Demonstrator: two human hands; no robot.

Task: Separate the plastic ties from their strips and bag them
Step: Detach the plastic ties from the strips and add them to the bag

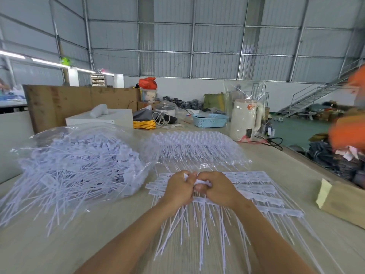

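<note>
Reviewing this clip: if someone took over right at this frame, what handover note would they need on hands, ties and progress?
Left hand and right hand both pinch one strip of ties at its tag end, over the stacked strips on the table.
Done: many loose ties in the open clear bag at left.
Left: the stacked strips, plus a second bag of strips behind them.

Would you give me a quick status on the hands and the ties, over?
Left hand and right hand both gripping a tie strip. Bag of loose ties at left. Nothing in the way.
</note>
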